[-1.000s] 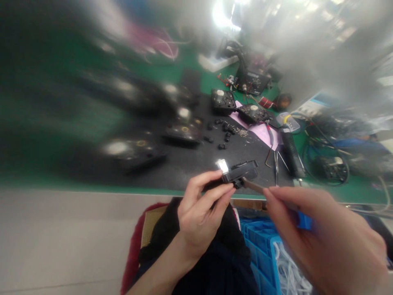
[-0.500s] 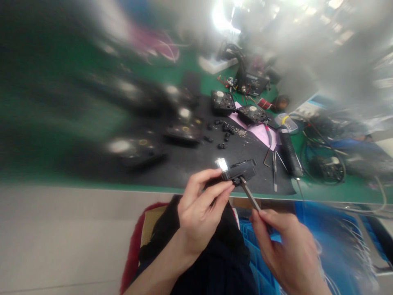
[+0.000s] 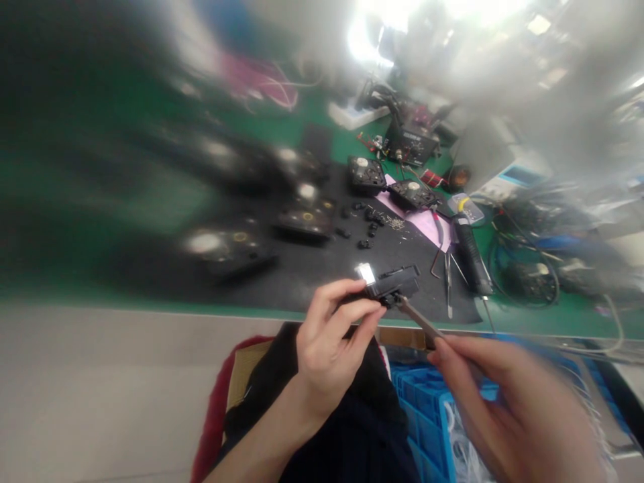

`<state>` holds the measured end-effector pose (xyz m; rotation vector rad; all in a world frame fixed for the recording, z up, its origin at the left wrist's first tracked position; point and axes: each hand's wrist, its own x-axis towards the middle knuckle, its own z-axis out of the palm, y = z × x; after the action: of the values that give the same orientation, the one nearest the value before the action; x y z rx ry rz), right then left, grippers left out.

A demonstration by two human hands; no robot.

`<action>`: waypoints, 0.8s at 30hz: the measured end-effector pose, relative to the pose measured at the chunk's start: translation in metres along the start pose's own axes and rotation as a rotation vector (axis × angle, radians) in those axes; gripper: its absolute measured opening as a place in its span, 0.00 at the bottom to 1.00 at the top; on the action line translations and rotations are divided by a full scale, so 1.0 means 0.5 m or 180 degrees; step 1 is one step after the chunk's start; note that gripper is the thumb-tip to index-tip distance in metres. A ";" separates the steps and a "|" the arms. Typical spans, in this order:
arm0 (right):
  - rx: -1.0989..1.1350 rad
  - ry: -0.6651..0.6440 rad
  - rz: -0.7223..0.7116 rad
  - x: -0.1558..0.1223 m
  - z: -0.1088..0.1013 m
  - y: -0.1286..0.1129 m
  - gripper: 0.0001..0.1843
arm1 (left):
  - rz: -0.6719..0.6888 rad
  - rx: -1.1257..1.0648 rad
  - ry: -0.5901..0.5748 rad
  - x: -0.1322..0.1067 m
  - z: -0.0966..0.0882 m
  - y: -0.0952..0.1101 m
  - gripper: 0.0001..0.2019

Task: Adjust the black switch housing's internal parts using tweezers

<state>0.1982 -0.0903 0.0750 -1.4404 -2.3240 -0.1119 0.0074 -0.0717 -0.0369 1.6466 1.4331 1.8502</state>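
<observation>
My left hand pinches a small black part with a shiny metal tab, held just above the near edge of the bench. My right hand, blurred by motion, grips a thin metal tool whose tip touches the underside of the black part. Both hands hover over my lap, in front of the green bench edge.
A black mat carries several black housings, small black pieces and screws. A pink sheet, tweezers, an electric screwdriver and cables lie to the right. A blue crate sits below the bench.
My right hand swung down and left, then back up to the right, keeping the tool tip on the black part. My left hand stayed nearly still.
</observation>
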 end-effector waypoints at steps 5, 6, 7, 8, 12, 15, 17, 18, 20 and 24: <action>-0.0053 0.0222 0.0082 0.035 0.003 -0.008 0.10 | 0.0019 0.0021 0.0013 0.004 -0.003 -0.002 0.19; -0.0085 0.0281 0.0047 0.045 0.003 -0.010 0.10 | 0.0042 0.0071 -0.0035 0.004 -0.004 -0.003 0.21; -0.0115 0.0334 -0.0010 0.054 0.004 -0.011 0.09 | 0.0081 0.0147 -0.0093 0.005 -0.005 -0.004 0.22; -0.0135 0.0373 -0.0069 0.064 0.004 -0.013 0.08 | 0.0119 0.0232 -0.0158 0.006 -0.006 -0.004 0.23; -0.0054 0.0373 -0.0236 0.086 0.009 -0.015 0.08 | 0.0178 0.0309 -0.0276 0.011 -0.006 -0.005 0.23; -0.0050 0.0410 -0.0144 0.077 0.016 -0.012 0.10 | 0.0206 0.0312 -0.0250 0.015 -0.005 -0.005 0.24; -0.0067 0.0447 -0.0011 0.064 0.020 -0.009 0.11 | 0.0236 0.0367 -0.0306 0.017 -0.006 -0.004 0.23; -0.0062 0.0443 0.0051 0.057 0.022 -0.008 0.10 | 0.0259 0.0415 -0.0348 0.017 -0.007 -0.004 0.23; -0.0016 0.0413 0.0126 0.045 0.027 -0.009 0.10 | 0.0329 0.0528 -0.0403 0.019 -0.009 -0.002 0.23; 0.0001 0.0587 0.0181 0.027 0.040 -0.011 0.11 | 0.0442 0.0662 -0.0409 0.021 -0.012 0.000 0.25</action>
<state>0.1824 -0.0760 0.0626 -1.4308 -2.1334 -0.2189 -0.0011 -0.0669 -0.0298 1.9718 1.5346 1.6753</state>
